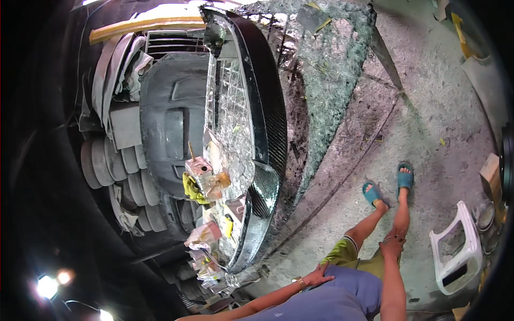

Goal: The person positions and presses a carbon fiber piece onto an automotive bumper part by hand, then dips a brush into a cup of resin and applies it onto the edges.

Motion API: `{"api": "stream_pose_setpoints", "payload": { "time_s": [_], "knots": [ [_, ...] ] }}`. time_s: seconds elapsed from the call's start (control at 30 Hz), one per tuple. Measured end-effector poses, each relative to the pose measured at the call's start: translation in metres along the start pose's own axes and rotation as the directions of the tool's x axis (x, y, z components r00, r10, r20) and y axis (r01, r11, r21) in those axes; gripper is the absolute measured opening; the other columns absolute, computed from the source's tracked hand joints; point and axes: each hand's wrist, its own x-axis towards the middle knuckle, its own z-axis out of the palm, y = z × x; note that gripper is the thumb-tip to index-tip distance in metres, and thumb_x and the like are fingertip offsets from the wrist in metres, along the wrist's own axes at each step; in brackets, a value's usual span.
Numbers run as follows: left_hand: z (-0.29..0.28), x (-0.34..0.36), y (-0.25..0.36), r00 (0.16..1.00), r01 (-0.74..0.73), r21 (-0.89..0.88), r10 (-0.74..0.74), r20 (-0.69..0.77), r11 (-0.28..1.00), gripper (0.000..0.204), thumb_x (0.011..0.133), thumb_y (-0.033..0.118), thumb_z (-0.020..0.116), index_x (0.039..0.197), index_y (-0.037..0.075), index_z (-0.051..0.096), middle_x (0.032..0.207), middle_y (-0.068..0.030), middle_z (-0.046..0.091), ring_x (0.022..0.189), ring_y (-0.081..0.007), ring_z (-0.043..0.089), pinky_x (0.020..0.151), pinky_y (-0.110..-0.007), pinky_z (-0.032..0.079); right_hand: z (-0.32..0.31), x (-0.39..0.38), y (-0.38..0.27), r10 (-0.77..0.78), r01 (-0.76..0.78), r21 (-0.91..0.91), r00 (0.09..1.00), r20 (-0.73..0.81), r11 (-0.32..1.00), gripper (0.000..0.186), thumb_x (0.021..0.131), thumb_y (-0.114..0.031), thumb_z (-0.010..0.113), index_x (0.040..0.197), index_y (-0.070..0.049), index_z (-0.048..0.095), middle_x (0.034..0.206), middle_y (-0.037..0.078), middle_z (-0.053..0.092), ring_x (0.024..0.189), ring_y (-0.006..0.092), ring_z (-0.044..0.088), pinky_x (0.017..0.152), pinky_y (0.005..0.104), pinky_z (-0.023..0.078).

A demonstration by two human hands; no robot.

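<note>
My left hand (317, 276) lies against my purple shirt (334, 294) at the waist, fingers apart, with a band on the wrist. My right hand (392, 246) is by my thigh at the edge of my olive shorts (369, 264), its fingers pointing down and loosely spread. I see nothing held in either one. Forward and to the left of me, apart from both hands, a long curved black carbon-fibre car part (276, 134) lies along the edge of a workbench (234, 99).
On the bench are a foil-wrapped block (199, 167), a yellow cloth (191, 188) and crumpled wrapped items (204, 235). Behind it stand a grey moulded panel (174, 120) and stacked curved pieces (96, 163). A white frame part (465, 262) sits on the concrete floor (326, 230) at right.
</note>
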Motion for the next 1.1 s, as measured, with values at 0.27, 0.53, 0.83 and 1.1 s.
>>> {"api": "stream_pose_setpoints", "payload": {
  "time_s": [0.27,0.53,0.83,1.1],
  "knots": [
    [0.002,0.014,-0.015,0.999,-0.012,0.135,0.018,-0.045,0.991,0.11,0.081,0.072,0.054,0.153,0.012,-0.004,0.147,-0.0442,0.004,0.133,-0.0512,0.034,0.11,-0.044,0.033,0.075,0.084,0.062,0.043,0.066,0.624,0.986,-0.159,0.779,0.076,0.083,-0.035,0.068,0.146,-0.007,0.035,0.146,0.021,0.039,0.135,0.0346,0.038,0.106,0.041,0.038],
    [-0.016,0.004,-0.018,0.997,0.07,0.174,-0.072,0.008,0.982,0.109,0.082,0.074,0.05,0.153,0.012,-0.005,0.15,-0.0388,0.009,0.138,-0.049,0.024,0.113,-0.045,0.028,0.151,0.07,0.11,-0.416,-0.462,0.832,0.851,0.32,-0.306,0.102,0.082,-0.08,0.04,0.148,-0.003,0.03,0.15,0.014,0.036,0.134,0.0302,0.04,0.111,0.0394,0.031],
    [-0.021,0.028,-0.017,0.984,-0.168,-0.146,0.156,-0.088,0.975,0.111,0.085,0.068,0.052,0.15,-0.002,-0.003,0.156,-0.027,0.006,0.146,-0.0369,0.007,0.119,-0.041,0.013,0.117,0.064,0.125,-0.497,-0.655,0.478,0.755,0.427,-0.585,0.107,0.079,-0.083,0.04,0.147,-0.001,0.03,0.144,0.016,0.044,0.129,0.0314,0.045,0.11,0.0409,0.033],
    [-0.034,0.009,0.025,0.936,-0.243,-0.022,0.228,-0.267,0.97,0.104,0.087,0.066,0.051,0.152,0.004,-0.001,0.157,-0.0257,0.004,0.147,-0.0324,0.008,0.119,-0.037,0.013,-0.029,0.05,0.104,-0.202,-0.118,0.675,0.978,-0.047,-0.728,0.074,0.091,-0.061,0.047,0.146,-0.014,0.032,0.145,0.013,0.042,0.125,0.0273,0.048,0.104,0.042,0.038]
  ]
}}
